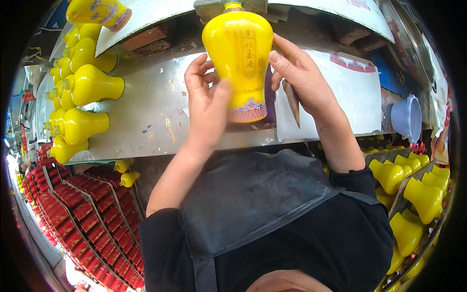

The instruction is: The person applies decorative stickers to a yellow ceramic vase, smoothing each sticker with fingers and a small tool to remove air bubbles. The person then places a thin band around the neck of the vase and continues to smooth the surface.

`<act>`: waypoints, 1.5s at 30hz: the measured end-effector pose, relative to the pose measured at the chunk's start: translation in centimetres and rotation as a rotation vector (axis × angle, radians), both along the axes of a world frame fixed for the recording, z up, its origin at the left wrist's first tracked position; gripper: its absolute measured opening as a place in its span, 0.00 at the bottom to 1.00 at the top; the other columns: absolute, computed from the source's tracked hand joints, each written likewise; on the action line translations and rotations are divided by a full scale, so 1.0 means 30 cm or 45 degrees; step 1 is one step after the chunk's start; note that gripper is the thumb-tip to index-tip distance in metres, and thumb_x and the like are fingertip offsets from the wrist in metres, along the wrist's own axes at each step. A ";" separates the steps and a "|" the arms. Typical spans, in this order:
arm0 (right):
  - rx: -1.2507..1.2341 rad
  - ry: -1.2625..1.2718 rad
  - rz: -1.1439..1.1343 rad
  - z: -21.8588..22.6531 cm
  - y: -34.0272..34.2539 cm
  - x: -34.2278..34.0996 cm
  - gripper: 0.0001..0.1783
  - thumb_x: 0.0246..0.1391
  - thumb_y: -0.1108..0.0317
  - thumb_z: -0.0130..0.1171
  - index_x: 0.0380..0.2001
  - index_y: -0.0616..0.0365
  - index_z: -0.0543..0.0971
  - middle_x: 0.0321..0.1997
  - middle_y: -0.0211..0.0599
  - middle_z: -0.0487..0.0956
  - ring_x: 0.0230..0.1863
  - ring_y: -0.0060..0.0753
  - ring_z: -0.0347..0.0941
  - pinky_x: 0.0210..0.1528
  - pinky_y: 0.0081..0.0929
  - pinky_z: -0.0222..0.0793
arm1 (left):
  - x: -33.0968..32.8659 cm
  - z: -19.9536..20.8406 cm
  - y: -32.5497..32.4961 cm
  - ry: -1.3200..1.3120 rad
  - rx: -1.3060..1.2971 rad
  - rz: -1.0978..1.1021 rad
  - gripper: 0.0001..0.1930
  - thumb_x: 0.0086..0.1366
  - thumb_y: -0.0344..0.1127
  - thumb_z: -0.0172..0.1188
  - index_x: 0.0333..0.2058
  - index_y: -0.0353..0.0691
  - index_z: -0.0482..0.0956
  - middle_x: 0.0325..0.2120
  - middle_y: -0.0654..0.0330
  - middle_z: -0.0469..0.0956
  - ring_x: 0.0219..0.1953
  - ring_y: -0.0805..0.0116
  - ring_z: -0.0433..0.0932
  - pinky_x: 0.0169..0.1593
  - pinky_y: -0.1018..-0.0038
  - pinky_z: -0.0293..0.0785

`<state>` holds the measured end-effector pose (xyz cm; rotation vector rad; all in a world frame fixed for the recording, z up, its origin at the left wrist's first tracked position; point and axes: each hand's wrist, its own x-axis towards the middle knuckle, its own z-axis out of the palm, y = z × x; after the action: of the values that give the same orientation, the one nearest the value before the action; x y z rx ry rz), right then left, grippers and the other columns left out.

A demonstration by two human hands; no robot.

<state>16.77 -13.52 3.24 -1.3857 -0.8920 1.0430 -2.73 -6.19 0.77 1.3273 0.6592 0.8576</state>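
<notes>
A glossy yellow vase-shaped bottle (237,63) is in front of me, neck pointing away and patterned base towards me. Gold lettering runs down its face, and a blue-and-red band circles the foot. My left hand (206,100) is at its left side, fingers apart and loosely bent, thumb blurred over the bottle's edge; whether it presses on the glass I cannot tell. My right hand (304,78) reaches the right side, its fingertips partly hidden behind the bottle. Tucked in that hand is a slim brown pointed tool (292,103), tip towards me. Purple cloth (270,92) shows beside the bottle.
Several plain yellow bottles (97,85) stand at the left of the metal bench (151,104). A decorated bottle (99,12) is beyond them. Patterned sheets (335,107) lie right, near a pale blue bucket (406,118). Red items (92,214) and yellow bottles (408,228) fill racks below.
</notes>
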 end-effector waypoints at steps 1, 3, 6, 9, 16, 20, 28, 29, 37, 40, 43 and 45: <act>-0.060 -0.054 -0.013 0.008 -0.006 -0.005 0.36 0.66 0.56 0.62 0.71 0.60 0.66 0.41 0.31 0.82 0.38 0.18 0.77 0.41 0.17 0.73 | 0.002 0.001 -0.003 0.003 -0.043 0.003 0.35 0.73 0.36 0.59 0.70 0.37 0.50 0.60 0.52 0.62 0.57 0.66 0.68 0.62 0.66 0.72; -0.027 -0.151 -0.046 0.014 -0.009 -0.016 0.38 0.63 0.57 0.64 0.71 0.60 0.66 0.43 0.34 0.83 0.37 0.19 0.78 0.40 0.19 0.74 | 0.006 0.004 -0.004 -0.006 -0.085 0.001 0.35 0.72 0.33 0.60 0.70 0.37 0.50 0.60 0.51 0.62 0.59 0.65 0.68 0.63 0.66 0.73; -0.063 -0.252 -0.059 0.008 -0.003 -0.022 0.41 0.59 0.58 0.68 0.71 0.62 0.66 0.46 0.39 0.83 0.36 0.22 0.79 0.39 0.22 0.76 | 0.007 0.006 -0.003 -0.041 -0.130 -0.009 0.37 0.71 0.32 0.61 0.70 0.37 0.49 0.61 0.51 0.61 0.61 0.62 0.69 0.63 0.65 0.74; -0.080 -0.327 -0.091 -0.008 0.000 -0.026 0.44 0.56 0.58 0.70 0.71 0.63 0.66 0.45 0.44 0.83 0.34 0.24 0.79 0.37 0.23 0.76 | 0.007 0.002 -0.013 -0.116 -0.155 -0.050 0.38 0.71 0.31 0.61 0.71 0.37 0.47 0.61 0.50 0.60 0.62 0.60 0.71 0.63 0.65 0.74; -0.068 -0.428 -0.131 -0.019 -0.005 -0.034 0.46 0.55 0.55 0.70 0.72 0.64 0.65 0.43 0.49 0.84 0.33 0.27 0.81 0.36 0.23 0.76 | -0.005 -0.020 -0.006 -0.128 -0.111 -0.084 0.40 0.71 0.32 0.61 0.71 0.37 0.45 0.61 0.50 0.59 0.64 0.59 0.70 0.64 0.64 0.73; -0.074 -0.399 -0.114 -0.016 -0.012 -0.033 0.47 0.55 0.56 0.70 0.72 0.65 0.63 0.42 0.47 0.84 0.32 0.26 0.80 0.35 0.23 0.76 | -0.003 -0.030 -0.001 -0.137 -0.062 -0.090 0.40 0.71 0.33 0.61 0.72 0.38 0.44 0.62 0.49 0.58 0.65 0.58 0.67 0.66 0.62 0.70; -0.047 -0.451 -0.127 -0.025 -0.011 -0.039 0.48 0.53 0.56 0.71 0.71 0.67 0.63 0.38 0.43 0.83 0.29 0.22 0.77 0.32 0.23 0.74 | 0.008 -0.024 -0.010 -0.098 -0.046 -0.105 0.40 0.71 0.35 0.60 0.72 0.39 0.44 0.62 0.49 0.58 0.66 0.58 0.66 0.67 0.61 0.68; -0.047 -0.445 -0.125 -0.025 -0.010 -0.040 0.48 0.53 0.56 0.71 0.71 0.67 0.63 0.38 0.43 0.83 0.29 0.22 0.77 0.32 0.23 0.74 | 0.009 -0.026 -0.007 -0.097 -0.030 -0.107 0.40 0.71 0.35 0.60 0.72 0.39 0.44 0.62 0.50 0.58 0.66 0.58 0.66 0.67 0.61 0.68; -0.057 -0.481 -0.142 -0.026 -0.007 -0.039 0.49 0.52 0.54 0.72 0.71 0.67 0.64 0.43 0.48 0.84 0.30 0.24 0.78 0.33 0.24 0.75 | 0.005 -0.030 -0.001 -0.124 -0.110 -0.084 0.40 0.71 0.36 0.61 0.72 0.39 0.44 0.62 0.49 0.59 0.65 0.58 0.67 0.67 0.62 0.69; -0.065 -0.483 -0.144 -0.026 -0.009 -0.041 0.49 0.52 0.54 0.72 0.71 0.67 0.65 0.45 0.50 0.84 0.31 0.25 0.78 0.34 0.24 0.75 | 0.004 -0.023 0.000 -0.119 -0.143 -0.087 0.40 0.71 0.36 0.61 0.72 0.39 0.44 0.62 0.48 0.59 0.65 0.58 0.68 0.66 0.63 0.70; -0.067 -0.466 -0.141 -0.022 -0.011 -0.039 0.49 0.52 0.53 0.72 0.71 0.67 0.65 0.43 0.48 0.84 0.32 0.25 0.78 0.34 0.24 0.75 | 0.002 -0.018 -0.003 -0.077 -0.127 -0.086 0.39 0.72 0.36 0.60 0.72 0.39 0.44 0.63 0.47 0.58 0.65 0.57 0.68 0.66 0.63 0.70; -0.136 -0.496 -0.128 -0.018 -0.011 -0.034 0.49 0.51 0.53 0.72 0.71 0.67 0.65 0.41 0.46 0.83 0.31 0.24 0.77 0.33 0.24 0.74 | -0.003 -0.013 0.001 -0.036 -0.090 -0.092 0.39 0.71 0.35 0.59 0.72 0.39 0.44 0.63 0.47 0.58 0.66 0.57 0.66 0.66 0.63 0.69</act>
<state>15.75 -13.85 2.71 -1.7419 -1.0461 0.7647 -2.81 -6.18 0.39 1.2656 0.6104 0.7867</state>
